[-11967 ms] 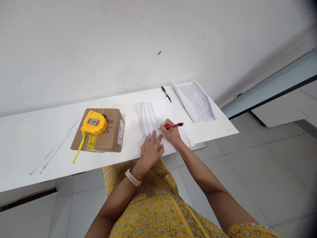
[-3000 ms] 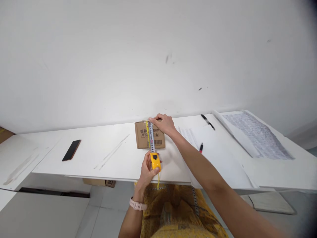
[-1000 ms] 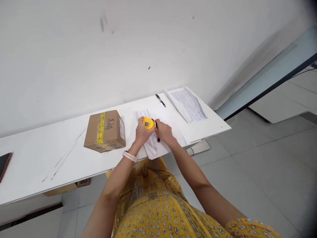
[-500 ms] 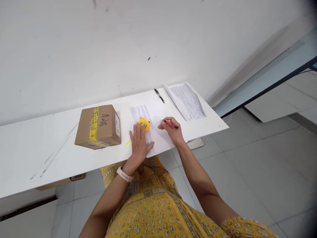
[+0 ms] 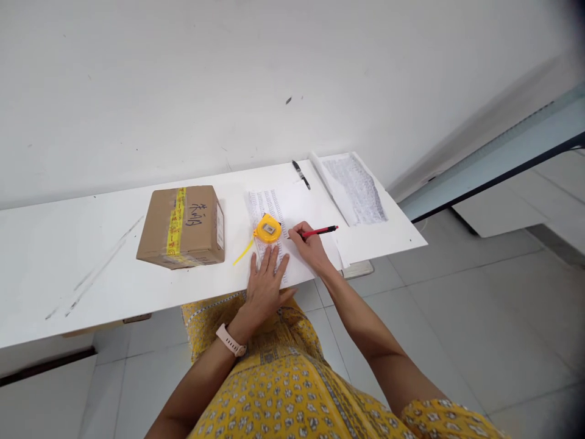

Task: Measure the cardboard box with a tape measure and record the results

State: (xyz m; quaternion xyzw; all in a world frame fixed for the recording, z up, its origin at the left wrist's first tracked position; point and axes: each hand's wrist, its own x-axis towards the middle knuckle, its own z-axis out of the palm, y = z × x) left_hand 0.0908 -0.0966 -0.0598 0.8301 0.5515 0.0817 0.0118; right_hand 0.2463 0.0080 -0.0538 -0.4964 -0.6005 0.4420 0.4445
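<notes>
Paper [image 5: 292,213] near the desk's [image 5: 91,256] front edge lies under the flat, open left hand [image 5: 267,283], while the right hand [image 5: 311,244] pinches a red pen [image 5: 322,231]; the tape measure [image 5: 268,229] could slide and smudge the writing.

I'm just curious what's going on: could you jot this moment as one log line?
right hand: holds red pen, tip on printed sheet | left hand: flat on sheet | tape measure: on sheet | cardboard box: left, apart

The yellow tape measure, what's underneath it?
The yellow tape measure sits on a printed sheet; the rows directly beneath it are covered. The left hand presses that sheet nearby.
</notes>
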